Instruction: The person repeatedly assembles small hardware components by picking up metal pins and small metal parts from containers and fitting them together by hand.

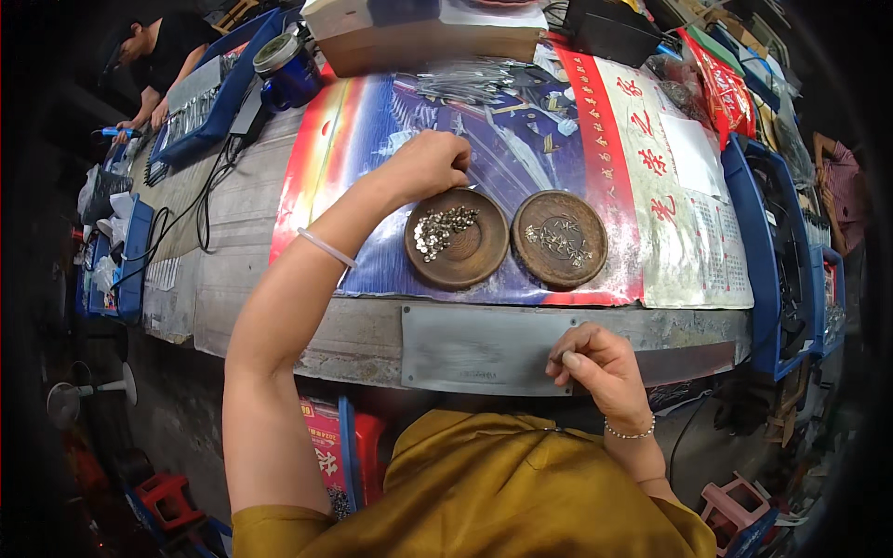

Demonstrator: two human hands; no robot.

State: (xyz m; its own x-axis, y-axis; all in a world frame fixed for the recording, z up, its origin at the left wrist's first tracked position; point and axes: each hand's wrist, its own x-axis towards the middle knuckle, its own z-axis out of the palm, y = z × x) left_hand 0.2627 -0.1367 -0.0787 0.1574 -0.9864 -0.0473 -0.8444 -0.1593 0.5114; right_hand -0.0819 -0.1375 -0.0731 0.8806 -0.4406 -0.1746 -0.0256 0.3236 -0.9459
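Looking down over my mustard-coloured top, I sit at a grey surface partly covered by a colourful printed sheet. Two round brown wooden dishes stand side by side near the front edge, probably put there so both lie within easy reach. The left dish holds a heap of small shiny metal pieces; the right dish holds a thinner scatter of slim metal bits. Their raised rims seem meant to stop such tiny parts rolling away, and separate dishes keep the two kinds apart.

My left arm stretches forward, a pale bangle on it. My left grip is at the far rim of the left dish, fingers curled downward; the knuckles hide the fingertips, so I cannot tell whether they pinch anything. My right grip is low and close to my body, beside a flat metal plate on the front edge. Its thumb is pressed against the bent fingers, as suits something very small, though I cannot make out whether a piece is between them.

Beyond the dishes lies a pile of thin metal strips, before a cardboard box.
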